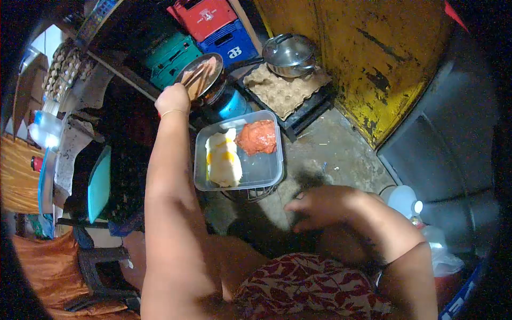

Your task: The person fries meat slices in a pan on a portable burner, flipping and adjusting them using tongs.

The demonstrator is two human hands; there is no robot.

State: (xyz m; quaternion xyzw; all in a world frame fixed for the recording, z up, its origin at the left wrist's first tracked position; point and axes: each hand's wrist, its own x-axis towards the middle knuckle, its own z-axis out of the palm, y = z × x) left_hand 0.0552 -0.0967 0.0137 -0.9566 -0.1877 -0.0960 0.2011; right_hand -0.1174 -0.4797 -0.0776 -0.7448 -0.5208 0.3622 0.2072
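Observation:
My left hand (174, 100) is closed at the near side of a frying pan (217, 81), gripping a dark, thin utensil (193, 76) that reaches over it. Pinkish slices of meat (211, 65) lie in the pan. Closer to me sits a clear plastic container (239, 180), with fried eggs (223, 160) on its left side and a reddish, glossy lump of meat (257, 137) at its right. My right hand (320, 207) hovers above the floor to the right of the container, its fingers apart and somewhat blurred, with nothing visible in them.
A lidded metal pot (289, 53) stands on a cardboard egg tray (282, 88) beside the pan. Behind are red (205, 17), blue (229, 44) and green (173, 57) crates. A rusty yellow panel (373, 69) borders the right. Egg trays (66, 72) are stacked at far left.

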